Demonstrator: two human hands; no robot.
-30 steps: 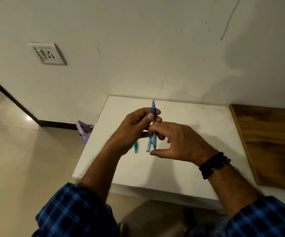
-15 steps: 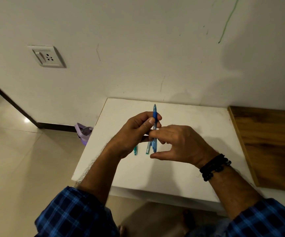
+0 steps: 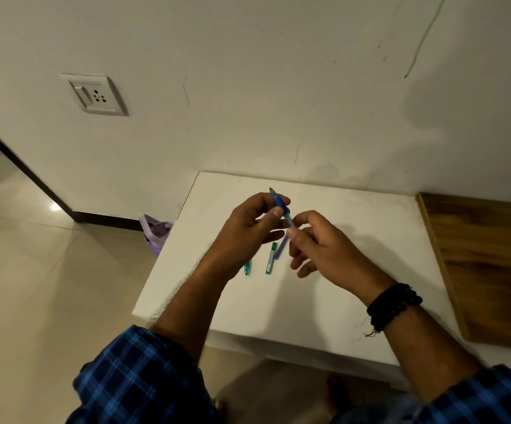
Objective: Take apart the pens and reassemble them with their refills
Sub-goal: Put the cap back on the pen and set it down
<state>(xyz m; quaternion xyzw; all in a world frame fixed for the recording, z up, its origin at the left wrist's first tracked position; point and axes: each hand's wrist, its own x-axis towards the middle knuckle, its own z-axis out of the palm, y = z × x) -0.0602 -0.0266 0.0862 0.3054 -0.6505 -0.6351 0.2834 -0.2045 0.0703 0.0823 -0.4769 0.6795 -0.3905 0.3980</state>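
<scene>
Left hand [image 3: 248, 231] pinches the pen [image 3: 280, 206] near its tip, pointing 11 o'clock; right hand [image 3: 324, 249] pinches its barrel above the tabletop [image 3: 355, 215]. Probably best: twist the halves oppositely, keeping low so nothing rolls off.

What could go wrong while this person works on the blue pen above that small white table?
Two things, probably. The blue pen is pinched only by fingertips of the left hand and right hand, so if it pops apart, a small part might drop and bounce away. The green barrel and small green piece lie loose on the table just under the hands; a brush could send them rolling off.
</scene>
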